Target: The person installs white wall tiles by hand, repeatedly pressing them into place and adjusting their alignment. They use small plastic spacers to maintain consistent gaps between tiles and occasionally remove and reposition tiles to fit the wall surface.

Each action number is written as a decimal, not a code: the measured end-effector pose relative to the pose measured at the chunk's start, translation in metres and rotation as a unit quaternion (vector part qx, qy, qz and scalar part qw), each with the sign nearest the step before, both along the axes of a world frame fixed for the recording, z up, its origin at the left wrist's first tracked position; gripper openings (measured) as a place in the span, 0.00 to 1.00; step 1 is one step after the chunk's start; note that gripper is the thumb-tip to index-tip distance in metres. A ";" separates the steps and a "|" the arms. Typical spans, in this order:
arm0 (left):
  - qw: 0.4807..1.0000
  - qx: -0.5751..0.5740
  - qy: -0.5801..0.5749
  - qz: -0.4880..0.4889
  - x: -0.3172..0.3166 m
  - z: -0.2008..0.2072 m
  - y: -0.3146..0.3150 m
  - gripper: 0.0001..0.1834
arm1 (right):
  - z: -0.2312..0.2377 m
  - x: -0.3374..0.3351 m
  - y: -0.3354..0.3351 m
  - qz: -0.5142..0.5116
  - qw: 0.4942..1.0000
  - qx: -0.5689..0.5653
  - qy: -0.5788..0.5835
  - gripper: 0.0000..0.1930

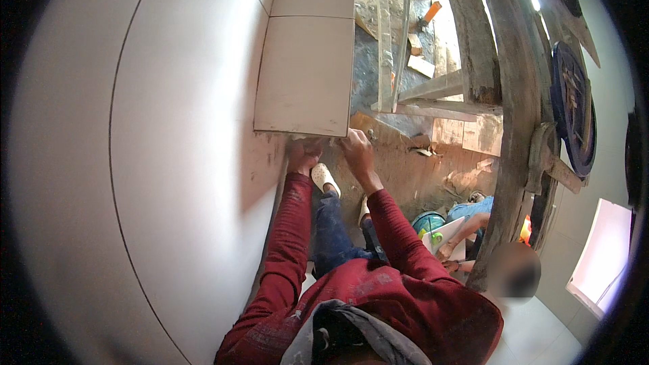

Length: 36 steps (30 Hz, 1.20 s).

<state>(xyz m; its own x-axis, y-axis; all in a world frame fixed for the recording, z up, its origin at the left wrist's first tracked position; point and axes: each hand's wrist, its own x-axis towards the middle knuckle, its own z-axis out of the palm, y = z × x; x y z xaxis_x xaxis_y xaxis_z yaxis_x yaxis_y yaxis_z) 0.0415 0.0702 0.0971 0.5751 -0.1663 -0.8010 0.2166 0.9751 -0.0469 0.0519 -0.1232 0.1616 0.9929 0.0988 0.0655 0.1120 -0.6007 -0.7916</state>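
Large pale tiled wall (135, 162) is filling the left side, thin grout lines curving across it. Bare screed floor (405, 169) is showing below, brownish and dusty, with wood scraps (419, 64) lying about. Rough wooden scaffold posts (517, 115) are standing at right, lighter timber battens (385, 34) leaning beside them. A white wall (608, 88) is rising at far right, a window (602, 257) glowing bright in it. White floor tiles (534, 331) are showing at lower right. Daylight is coming in from above.
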 end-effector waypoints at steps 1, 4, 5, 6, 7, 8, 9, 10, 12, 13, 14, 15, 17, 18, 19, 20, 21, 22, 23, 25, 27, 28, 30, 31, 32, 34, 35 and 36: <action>0.998 0.039 -0.056 0.004 -0.017 -0.031 0.017 0.12 | 0.001 0.001 0.010 0.023 1.000 0.001 -0.002 0.16; 0.963 0.256 0.001 -0.081 -0.015 0.011 -0.016 0.16 | -0.036 0.005 -0.001 -0.004 1.000 -0.029 0.008 0.16; 0.927 0.360 0.009 -0.105 -0.019 0.032 -0.026 0.16 | -0.041 0.006 0.001 -0.010 0.999 -0.031 0.012 0.16; 0.798 0.585 -0.049 -0.137 -0.032 0.038 -0.033 0.16 | -0.038 0.006 0.004 -0.008 0.999 -0.035 0.030 0.15; 0.682 0.717 -0.071 -0.126 -0.042 0.053 -0.040 0.17 | -0.037 0.004 0.004 -0.009 0.998 -0.039 0.049 0.15; 0.563 0.817 -0.085 -0.095 -0.050 0.074 -0.044 0.17 | -0.035 0.004 0.006 -0.010 0.997 -0.041 0.066 0.15; 0.650 0.753 -0.101 0.005 -0.048 0.131 -0.060 0.18 | -0.038 0.003 0.007 -0.022 0.998 -0.014 0.063 0.13; 0.573 0.812 -0.109 -0.014 -0.054 0.160 -0.057 0.20 | -0.038 -0.003 0.011 -0.029 0.998 0.013 0.062 0.11; 0.409 0.903 -0.118 -0.051 -0.062 0.195 -0.053 0.22 | -0.037 -0.014 0.019 -0.036 0.998 0.053 0.028 0.09; 0.362 0.923 -0.117 -0.053 -0.059 0.204 -0.049 0.22 | -0.037 -0.017 0.025 -0.057 0.996 0.055 0.026 0.12; 0.313 0.941 -0.118 -0.055 -0.051 0.212 -0.045 0.22 | -0.037 -0.020 0.031 -0.081 0.995 0.057 0.023 0.14; 0.266 0.955 -0.120 -0.057 -0.045 0.217 -0.041 0.22 | -0.038 -0.022 0.035 -0.106 0.993 0.056 0.019 0.16; 0.168 0.978 -0.111 -0.057 -0.036 0.223 -0.029 0.22 | -0.040 -0.029 0.041 -0.125 0.990 0.062 -0.012 0.17; 0.120 0.985 -0.107 -0.057 -0.034 0.225 -0.026 0.22 | -0.040 -0.031 0.043 -0.136 0.988 0.064 -0.027 0.17; 0.147 0.981 -0.111 -0.066 -0.033 0.225 -0.027 0.22 | -0.041 -0.032 0.045 -0.146 0.986 0.069 -0.030 0.17; 0.173 0.976 -0.112 -0.077 -0.034 0.224 -0.028 0.22 | -0.042 -0.033 0.048 -0.153 0.985 0.075 -0.032 0.17; 0.199 0.970 -0.112 -0.088 -0.035 0.224 -0.029 0.21 | -0.042 -0.034 0.050 -0.160 0.983 0.081 -0.033 0.17; 0.182 0.973 -0.109 -0.090 -0.036 0.225 -0.029 0.22 | -0.043 -0.034 0.051 -0.173 0.983 0.064 -0.026 0.17; 0.165 0.976 -0.105 -0.090 -0.036 0.228 -0.030 0.22 | -0.044 -0.033 0.052 -0.178 0.982 0.053 -0.033 0.16; 0.142 0.981 -0.095 -0.094 -0.035 0.231 -0.029 0.21 | -0.045 -0.032 0.055 -0.186 0.981 0.032 -0.046 0.15; 0.131 0.983 -0.078 -0.101 -0.034 0.234 -0.028 0.21 | -0.046 -0.030 0.055 -0.185 0.981 0.028 -0.056 0.14; 0.139 0.982 -0.077 -0.097 -0.033 0.236 -0.029 0.20 | -0.046 -0.031 0.055 -0.183 0.981 0.026 -0.061 0.13; 0.150 0.982 -0.075 -0.086 -0.029 0.245 -0.031 0.19 | -0.053 -0.030 0.056 -0.201 0.977 0.047 -0.053 0.13; 0.153 0.981 -0.071 -0.097 -0.029 0.251 -0.033 0.20 | -0.057 -0.030 0.055 -0.209 0.975 0.058 -0.048 0.12; 0.155 0.980 -0.065 -0.110 -0.030 0.257 -0.034 0.20 | -0.053 -0.030 0.055 -0.198 0.978 0.065 -0.025 0.13; 0.136 0.981 -0.054 -0.125 -0.033 0.262 -0.030 0.21 | -0.046 -0.029 0.056 -0.176 0.981 0.080 0.021 0.14; 0.119 0.983 -0.054 -0.127 -0.032 0.262 -0.029 0.22 | -0.048 -0.029 0.055 -0.186 0.980 0.075 0.002 0.14; 0.101 0.985 -0.055 -0.129 -0.031 0.263 -0.028 0.22 | -0.050 -0.029 0.056 -0.196 0.978 0.070 -0.016 0.13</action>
<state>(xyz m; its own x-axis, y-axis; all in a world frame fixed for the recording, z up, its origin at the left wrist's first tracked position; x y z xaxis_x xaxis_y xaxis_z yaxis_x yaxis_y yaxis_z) 0.0102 0.0421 0.3597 0.7787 0.2328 0.5826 0.1400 -0.9697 0.2004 0.0233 -0.0674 0.1113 0.9501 -0.3008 0.0823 -0.0792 -0.4879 -0.8693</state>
